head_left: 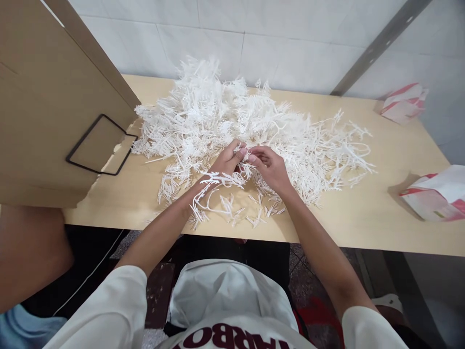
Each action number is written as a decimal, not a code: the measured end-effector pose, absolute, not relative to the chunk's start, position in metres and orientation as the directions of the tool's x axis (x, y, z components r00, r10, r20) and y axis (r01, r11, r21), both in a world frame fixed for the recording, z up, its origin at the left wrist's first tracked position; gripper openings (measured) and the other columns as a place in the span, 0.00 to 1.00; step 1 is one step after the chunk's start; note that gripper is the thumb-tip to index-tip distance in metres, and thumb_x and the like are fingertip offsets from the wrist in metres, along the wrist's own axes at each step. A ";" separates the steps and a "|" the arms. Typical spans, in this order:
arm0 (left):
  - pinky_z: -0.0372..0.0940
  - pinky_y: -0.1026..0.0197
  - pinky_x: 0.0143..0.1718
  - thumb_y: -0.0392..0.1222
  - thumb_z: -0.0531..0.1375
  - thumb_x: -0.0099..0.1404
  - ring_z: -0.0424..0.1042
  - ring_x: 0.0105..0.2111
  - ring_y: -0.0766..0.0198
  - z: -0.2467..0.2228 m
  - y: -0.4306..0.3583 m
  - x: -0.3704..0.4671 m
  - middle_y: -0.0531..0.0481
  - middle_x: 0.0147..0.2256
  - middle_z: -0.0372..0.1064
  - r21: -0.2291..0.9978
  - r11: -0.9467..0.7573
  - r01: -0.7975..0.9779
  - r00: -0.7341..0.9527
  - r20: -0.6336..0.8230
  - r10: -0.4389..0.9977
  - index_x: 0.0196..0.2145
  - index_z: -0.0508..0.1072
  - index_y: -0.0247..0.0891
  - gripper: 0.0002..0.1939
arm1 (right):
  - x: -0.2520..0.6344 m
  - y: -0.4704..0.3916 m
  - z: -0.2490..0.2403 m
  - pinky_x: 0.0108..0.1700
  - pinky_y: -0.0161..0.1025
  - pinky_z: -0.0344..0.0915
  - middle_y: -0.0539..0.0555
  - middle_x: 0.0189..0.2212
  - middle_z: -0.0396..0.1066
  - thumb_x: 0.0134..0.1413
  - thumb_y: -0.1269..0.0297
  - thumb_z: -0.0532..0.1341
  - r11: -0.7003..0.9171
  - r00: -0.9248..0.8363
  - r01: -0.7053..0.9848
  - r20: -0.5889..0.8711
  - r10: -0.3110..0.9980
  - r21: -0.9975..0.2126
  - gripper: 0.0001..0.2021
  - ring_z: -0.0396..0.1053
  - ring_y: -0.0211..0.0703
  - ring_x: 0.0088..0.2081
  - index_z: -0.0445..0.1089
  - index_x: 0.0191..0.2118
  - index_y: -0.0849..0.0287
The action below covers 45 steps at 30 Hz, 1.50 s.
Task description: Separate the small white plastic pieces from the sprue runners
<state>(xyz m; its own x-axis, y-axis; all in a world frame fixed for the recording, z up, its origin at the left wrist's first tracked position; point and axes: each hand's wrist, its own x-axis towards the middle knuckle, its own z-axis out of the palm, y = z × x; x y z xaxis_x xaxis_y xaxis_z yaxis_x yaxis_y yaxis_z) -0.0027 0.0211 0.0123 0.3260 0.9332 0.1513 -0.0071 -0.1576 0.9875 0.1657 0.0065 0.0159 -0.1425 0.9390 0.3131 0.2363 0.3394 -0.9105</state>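
Note:
A large heap of white branching plastic pieces (214, 111) covers the middle of the wooden table (385, 194). At the heap's front edge, my left hand (232, 157) is closed on a small white branching piece (244, 154). My right hand (267, 165) is beside it, its thumb and fingers pinched on the same small cluster. A white branched strand (214, 179) lies across my left wrist and hangs down over the table edge side. Loose white bits (257, 213) lie between my forearms.
A cardboard sheet (54, 106) stands at the left, with a black wire frame (116, 172) by it. Two red and white paper packets (405, 103) are at the right. A tiled wall (283, 48) borders the back. Another person's limb (32, 257) shows at lower left.

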 end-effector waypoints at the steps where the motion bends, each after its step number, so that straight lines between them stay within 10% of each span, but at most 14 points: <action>1: 0.56 0.66 0.21 0.66 0.57 0.62 0.60 0.19 0.71 0.012 0.021 -0.003 0.56 0.23 0.60 0.986 -0.167 0.012 0.324 0.154 0.933 0.37 0.63 0.41 0.23 | 0.165 0.007 0.014 0.39 0.38 0.70 0.50 0.35 0.76 0.53 0.46 0.64 0.336 -0.148 0.240 0.307 0.940 -0.911 0.17 0.73 0.38 0.34 0.74 0.41 0.53; 20: 0.48 0.63 0.26 0.49 0.47 0.71 0.61 0.20 0.63 0.010 0.019 -0.002 0.55 0.21 0.60 0.680 -0.503 0.534 0.506 0.219 0.834 0.37 0.63 0.42 0.11 | 0.157 -0.001 0.006 0.28 0.37 0.53 0.48 0.22 0.65 0.48 0.68 0.58 0.452 -0.125 0.777 0.596 0.793 -0.438 0.05 0.58 0.36 0.24 0.64 0.24 0.56; 37: 0.57 0.66 0.27 0.52 0.47 0.71 0.65 0.20 0.69 0.010 0.019 -0.002 0.58 0.20 0.62 0.801 -0.440 0.405 0.434 0.255 0.864 0.37 0.65 0.39 0.15 | 0.173 0.007 0.011 0.31 0.35 0.55 0.47 0.25 0.66 0.63 0.58 0.53 0.491 -0.305 0.591 0.387 0.870 -0.640 0.09 0.60 0.35 0.25 0.67 0.37 0.56; 45: 0.53 0.66 0.23 0.44 0.57 0.64 0.55 0.19 0.73 0.008 0.024 -0.003 0.58 0.18 0.56 0.802 -0.442 0.402 0.227 0.380 0.897 0.25 0.64 0.37 0.12 | 0.165 0.001 0.007 0.28 0.35 0.51 0.45 0.19 0.59 0.50 0.67 0.56 0.476 -0.177 0.695 0.513 0.840 -0.539 0.05 0.54 0.33 0.22 0.62 0.25 0.56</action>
<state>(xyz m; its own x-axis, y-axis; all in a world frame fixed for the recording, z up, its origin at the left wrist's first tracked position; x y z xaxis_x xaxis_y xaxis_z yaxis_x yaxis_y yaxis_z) -0.0034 0.0243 0.0082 0.2275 0.8966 0.3800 0.4019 -0.4418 0.8020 0.1651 0.0012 0.0075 -0.1771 0.8396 0.5135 0.6949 0.4761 -0.5389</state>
